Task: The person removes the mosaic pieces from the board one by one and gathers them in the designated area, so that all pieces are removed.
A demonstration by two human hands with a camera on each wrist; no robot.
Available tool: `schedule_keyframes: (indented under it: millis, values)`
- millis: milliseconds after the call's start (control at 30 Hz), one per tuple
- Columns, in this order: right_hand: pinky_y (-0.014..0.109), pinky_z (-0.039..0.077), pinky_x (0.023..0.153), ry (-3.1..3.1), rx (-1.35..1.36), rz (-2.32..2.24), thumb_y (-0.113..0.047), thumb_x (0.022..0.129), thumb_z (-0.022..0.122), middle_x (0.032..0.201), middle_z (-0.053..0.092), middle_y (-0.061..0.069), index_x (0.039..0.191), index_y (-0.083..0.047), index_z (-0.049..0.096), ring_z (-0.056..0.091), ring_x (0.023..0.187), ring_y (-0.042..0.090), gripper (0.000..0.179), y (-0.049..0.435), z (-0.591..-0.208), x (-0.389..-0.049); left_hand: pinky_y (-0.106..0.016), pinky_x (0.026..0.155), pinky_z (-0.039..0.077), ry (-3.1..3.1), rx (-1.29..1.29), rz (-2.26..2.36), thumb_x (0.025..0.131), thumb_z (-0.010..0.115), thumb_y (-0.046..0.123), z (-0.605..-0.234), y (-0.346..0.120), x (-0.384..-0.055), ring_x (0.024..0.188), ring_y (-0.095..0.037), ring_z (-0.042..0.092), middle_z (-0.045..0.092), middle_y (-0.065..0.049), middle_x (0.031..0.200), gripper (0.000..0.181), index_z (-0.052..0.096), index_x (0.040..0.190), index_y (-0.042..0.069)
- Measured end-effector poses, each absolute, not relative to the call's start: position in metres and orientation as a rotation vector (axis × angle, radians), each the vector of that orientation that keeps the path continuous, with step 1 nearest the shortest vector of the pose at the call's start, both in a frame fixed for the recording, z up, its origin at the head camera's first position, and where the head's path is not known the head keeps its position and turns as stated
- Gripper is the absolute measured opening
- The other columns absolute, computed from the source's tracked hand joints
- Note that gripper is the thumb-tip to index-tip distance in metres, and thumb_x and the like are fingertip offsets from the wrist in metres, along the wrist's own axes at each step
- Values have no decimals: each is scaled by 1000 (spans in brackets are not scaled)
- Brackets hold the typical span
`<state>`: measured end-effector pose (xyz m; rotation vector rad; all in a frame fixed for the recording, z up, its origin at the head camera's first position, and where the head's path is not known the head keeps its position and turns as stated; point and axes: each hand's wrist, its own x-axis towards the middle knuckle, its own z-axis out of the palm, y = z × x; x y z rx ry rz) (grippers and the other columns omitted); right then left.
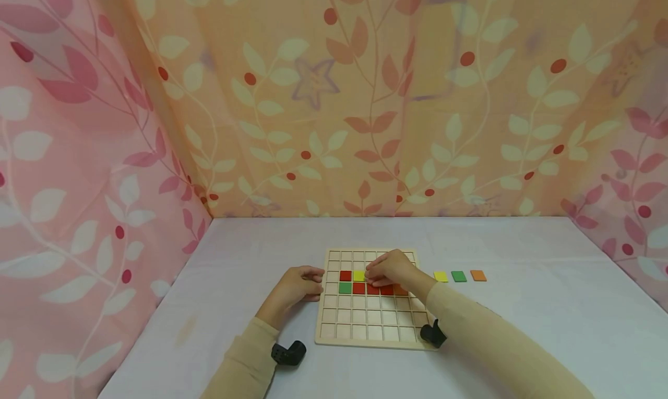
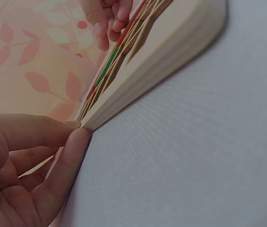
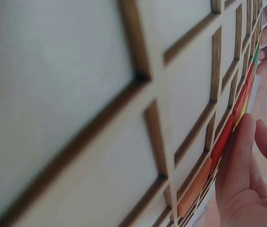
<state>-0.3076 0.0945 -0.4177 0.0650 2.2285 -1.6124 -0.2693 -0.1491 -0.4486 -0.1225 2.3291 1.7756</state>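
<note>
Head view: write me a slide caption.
Left hand at the edge of a grid board, right hand over its colored tiles, three tiles alongside.

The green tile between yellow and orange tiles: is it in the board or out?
Out: the green tile lies on the table, right of the board.

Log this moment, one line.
left hand: touching board edge | right hand: over board, at yellow tile | loose: yellow, green, orange tiles
</note>
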Motion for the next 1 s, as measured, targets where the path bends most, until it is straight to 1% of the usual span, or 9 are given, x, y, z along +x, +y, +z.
schedule_keyframes:
  millis: [267,567,733,1000]
  values:
    - [26,61,60,2209,72,-1627,1,85,73,79,74,9,106,11,70,68,61,12,23,91,-418,-308,-27,68,62,2331,-123,1772,82,69,-8,-447,-149,-267,79,-13,62,62,-10,102,43,64,124,-3]
    - [26,61,60,2197,54,-1636,2,85,72,79,74,10,106,12,69,67,60,10,24,90,-418,-307,-27,67,62,2339,-118,1773,82,69,-8,-447,-149,-268,77,-12,62,61,-11,102,43,64,125,-5]
    - [26,62,60,2200,59,-1636,3,85,72,79,74,10,105,12,69,67,60,11,22,89,-418,-306,-27,67,62,2330,-120,1776,82,68,-8,-449,-148,-268,75,-11,62,61,-10,101,43,64,125,-4]
    - [26,62,60,2218,44,-1616,2,85,72,81,75,12,102,11,71,68,60,11,19,89,-418,-308,-29,68,62,2320,-97,1795,82,67,-9,-449,-149,-269,72,-11,61,62,-12,101,42,63,124,-6]
